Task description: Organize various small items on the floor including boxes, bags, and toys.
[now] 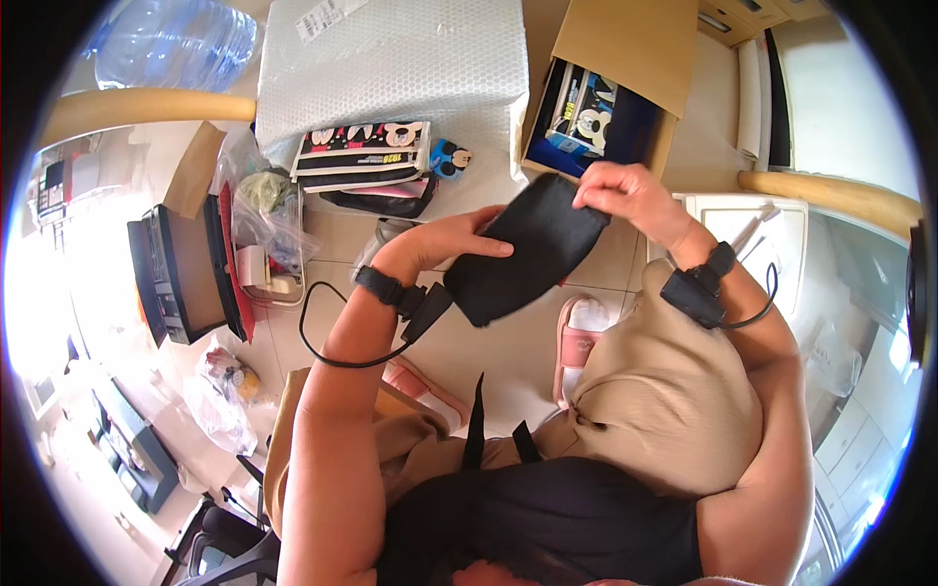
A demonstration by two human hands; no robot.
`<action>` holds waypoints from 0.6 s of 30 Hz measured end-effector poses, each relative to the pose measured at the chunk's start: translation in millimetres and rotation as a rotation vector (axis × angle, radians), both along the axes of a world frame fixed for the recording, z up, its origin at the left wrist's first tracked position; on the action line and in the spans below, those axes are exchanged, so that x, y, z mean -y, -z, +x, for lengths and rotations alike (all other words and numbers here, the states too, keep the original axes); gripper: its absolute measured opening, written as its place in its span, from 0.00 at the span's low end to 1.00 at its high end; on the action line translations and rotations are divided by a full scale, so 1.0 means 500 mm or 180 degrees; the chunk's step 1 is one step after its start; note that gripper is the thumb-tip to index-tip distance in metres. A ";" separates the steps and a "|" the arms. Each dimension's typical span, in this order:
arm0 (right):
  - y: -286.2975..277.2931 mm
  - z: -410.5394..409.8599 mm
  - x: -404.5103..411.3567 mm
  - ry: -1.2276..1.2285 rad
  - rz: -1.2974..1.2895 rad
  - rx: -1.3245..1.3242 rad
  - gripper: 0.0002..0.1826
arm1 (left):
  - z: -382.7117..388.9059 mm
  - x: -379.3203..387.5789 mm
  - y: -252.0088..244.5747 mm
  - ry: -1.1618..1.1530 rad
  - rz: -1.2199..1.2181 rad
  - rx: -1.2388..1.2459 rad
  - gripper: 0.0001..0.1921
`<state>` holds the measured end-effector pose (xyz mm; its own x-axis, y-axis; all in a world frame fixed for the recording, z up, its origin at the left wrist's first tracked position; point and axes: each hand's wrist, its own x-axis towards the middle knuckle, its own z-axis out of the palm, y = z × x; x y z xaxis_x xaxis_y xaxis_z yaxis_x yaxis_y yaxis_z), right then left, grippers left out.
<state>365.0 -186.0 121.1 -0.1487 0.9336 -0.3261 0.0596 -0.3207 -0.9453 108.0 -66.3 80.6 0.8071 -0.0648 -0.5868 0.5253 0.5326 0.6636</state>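
Between my two hands is a flat black pouch [531,253] with rounded corners, tilted over the floor. My left hand [469,238] grips its left side, thumb on the near face and fingers hidden behind. The fingertips of my right hand [623,194] pinch its upper right corner. Just beyond, a stack of black pouches printed with cartoon mouse figures [363,150] lies beside a small blue mouse-shaped item [449,159]. Behind my right hand, a similar printed pouch [590,110] sits in an open cardboard box [623,44].
A bubble-wrapped box [396,66] stands at the back, with a large clear water bottle [176,47] to its left. Wooden armrests [828,198] flank the area. At left are an open dark box [194,271] and plastic bags [220,395]. Pink slippers [575,351] are below.
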 end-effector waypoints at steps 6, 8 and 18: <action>0.017 0.073 0.020 0.0941 0.0599 0.0920 0.08 | 0.077 0.021 -0.018 -0.0692 -0.0141 -0.0180 0.29; 0.029 0.092 0.035 0.1290 0.0603 0.1311 0.10 | 0.120 0.033 -0.026 -0.0828 0.0466 -0.0265 0.26; 0.002 0.103 0.063 0.0741 0.1016 0.2698 0.25 | 0.303 0.022 0.002 -0.1017 0.0954 -0.0693 0.25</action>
